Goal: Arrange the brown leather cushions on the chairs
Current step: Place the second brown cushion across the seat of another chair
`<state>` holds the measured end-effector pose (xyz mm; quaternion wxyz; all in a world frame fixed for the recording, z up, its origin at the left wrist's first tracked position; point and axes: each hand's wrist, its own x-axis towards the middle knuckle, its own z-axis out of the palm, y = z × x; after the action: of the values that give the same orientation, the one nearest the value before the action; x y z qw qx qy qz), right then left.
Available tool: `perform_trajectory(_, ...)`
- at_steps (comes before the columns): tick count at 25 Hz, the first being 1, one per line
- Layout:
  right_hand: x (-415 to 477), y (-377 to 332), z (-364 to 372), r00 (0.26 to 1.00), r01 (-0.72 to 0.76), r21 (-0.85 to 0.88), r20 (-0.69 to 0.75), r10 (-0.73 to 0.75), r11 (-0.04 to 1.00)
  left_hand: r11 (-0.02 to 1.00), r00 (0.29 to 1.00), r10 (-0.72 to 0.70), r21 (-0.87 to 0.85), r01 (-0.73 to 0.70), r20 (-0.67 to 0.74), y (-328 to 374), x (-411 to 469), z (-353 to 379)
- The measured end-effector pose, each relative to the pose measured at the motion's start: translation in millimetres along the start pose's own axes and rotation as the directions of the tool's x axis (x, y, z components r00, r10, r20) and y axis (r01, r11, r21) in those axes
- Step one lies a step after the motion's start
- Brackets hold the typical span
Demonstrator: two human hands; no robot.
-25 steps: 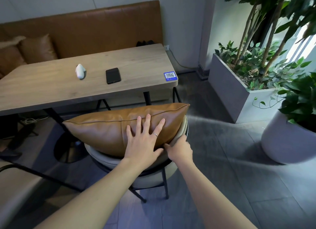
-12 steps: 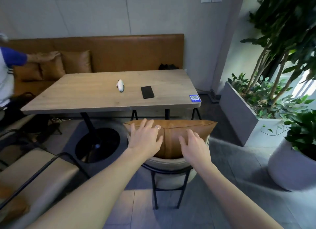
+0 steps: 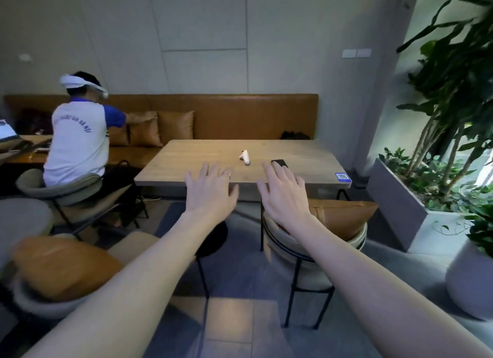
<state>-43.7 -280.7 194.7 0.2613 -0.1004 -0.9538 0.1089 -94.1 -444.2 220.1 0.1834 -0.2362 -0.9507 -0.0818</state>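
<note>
brown leather cushion: smooth, slightly glossy tan hide, plump rectangular pillow with a stitched seam panel at its left end. it stands on edge against the curved back of a round chair, which has a pale padded shell on thin black metal legs. second cushion: same tan leather, soft and blurred, lying on a grey padded chair at lower left.

left hand: raised, palm down, fingers spread, thin ring on one finger, holding nothing. right hand: raised, palm down, fingers spread, empty. the cushion on the round chair lies below and to the right of the right wrist, clear of the fingertips; no contact visible.

table: matte light wood grain, rectangular top. on it a small white rounded object, a flat black phone, and a blue square sticker at the near right corner.

bench behind: brown leather back, more cushions leaning on it. a seated person in a white and blue shirt touches one.
</note>
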Motion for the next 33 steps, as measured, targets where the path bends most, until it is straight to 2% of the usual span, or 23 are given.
perform_trajectory(4,-9,-107,-23,0.996,0.084,0.051,-0.012,-0.084,0.995,0.991,0.987,-0.132,-0.004,0.132,-0.086,-90,-45,-66)
perform_trajectory(10,-20,-228,-31,0.988,0.148,0.207,0.014,-0.154,0.967,0.955,0.948,-0.293,0.012,0.296,-0.124,-211,-98,-129)
perform_trajectory(15,-10,-294,-13,0.977,0.196,0.278,0.026,-0.211,0.94,0.919,0.914,-0.387,0.036,0.393,-0.121,-265,-119,-146)
perform_trajectory(19,1,-328,28,0.972,0.185,0.347,0.072,-0.223,0.919,0.882,0.881,-0.465,0.046,0.47,-0.086,-305,-123,-130)
perform_trajectory(23,13,-350,93,0.971,0.057,0.435,0.185,-0.152,0.898,0.832,0.833,-0.554,-0.025,0.553,-0.009,-350,-120,-96)
perform_trajectory(27,33,-373,174,0.93,-0.127,0.487,0.362,-0.067,0.864,0.75,0.756,-0.651,-0.093,0.655,0.067,-409,-102,-47)
perform_trajectory(33,22,-401,297,0.752,-0.477,0.455,0.654,0.082,0.752,0.594,0.614,-0.763,-0.154,0.79,0.204,-472,-94,41)
